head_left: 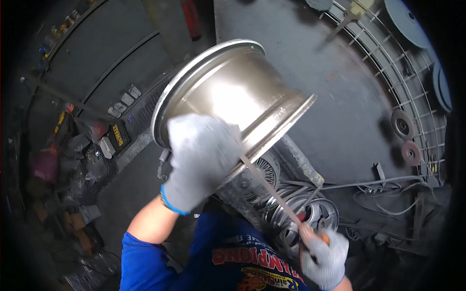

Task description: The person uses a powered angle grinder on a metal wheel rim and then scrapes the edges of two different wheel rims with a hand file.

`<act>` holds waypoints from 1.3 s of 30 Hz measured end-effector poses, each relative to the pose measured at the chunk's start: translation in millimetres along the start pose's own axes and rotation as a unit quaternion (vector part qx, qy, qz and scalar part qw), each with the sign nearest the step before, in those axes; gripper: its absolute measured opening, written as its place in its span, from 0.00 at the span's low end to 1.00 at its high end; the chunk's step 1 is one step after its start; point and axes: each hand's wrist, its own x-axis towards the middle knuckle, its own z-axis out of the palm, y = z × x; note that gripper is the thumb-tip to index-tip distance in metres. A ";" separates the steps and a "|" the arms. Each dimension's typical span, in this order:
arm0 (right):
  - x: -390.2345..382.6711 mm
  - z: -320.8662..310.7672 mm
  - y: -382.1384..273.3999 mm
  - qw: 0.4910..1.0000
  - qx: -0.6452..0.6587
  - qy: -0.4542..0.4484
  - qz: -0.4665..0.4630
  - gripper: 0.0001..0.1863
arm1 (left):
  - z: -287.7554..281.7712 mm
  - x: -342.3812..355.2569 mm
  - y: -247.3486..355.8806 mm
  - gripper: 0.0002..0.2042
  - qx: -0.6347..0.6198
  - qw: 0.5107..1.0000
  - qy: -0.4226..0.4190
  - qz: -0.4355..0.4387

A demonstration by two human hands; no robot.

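A bare metal wheel rim (242, 87), champagne-silver and shiny, lies tilted in front of me with its barrel facing up. My left hand (199, 150), in a grey-white glove with a blue cuff, is closed at the rim's near side, slightly blurred. A long, narrow, flat grey-brown strip (276, 195) runs straight from it, past the rim's near lip, down to my right hand (324, 258). That gloved hand is closed around the strip's lower end, where a bit of orange shows. The strip's far end is hidden at my left hand; whether it is a file or abrasive band is unclear.
Alloy wheels (320, 213) lie below, beside a rough support bar (303, 160). At right a curved wire rack (388, 72) holds discs, including a grinding disc (403, 124). Bags, boxes and a yellow-black case (119, 136) clutter the left. Hoses (383, 183) trail at right.
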 end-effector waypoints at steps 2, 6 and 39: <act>2.0 -0.5 -1.8 1.000 -0.005 0.007 -0.010 0.29 | -1.3 -2.7 -2.8 0.15 0.055 0.998 -0.032 0.009; 60.8 23.6 4.3 0.994 -0.016 0.082 -0.077 0.26 | 8.1 16.9 -45.7 0.19 -0.005 0.991 0.119 -0.058; 33.9 5.7 5.4 0.995 -0.030 0.082 -0.042 0.25 | 10.1 19.0 -25.6 0.15 0.058 0.997 0.040 0.018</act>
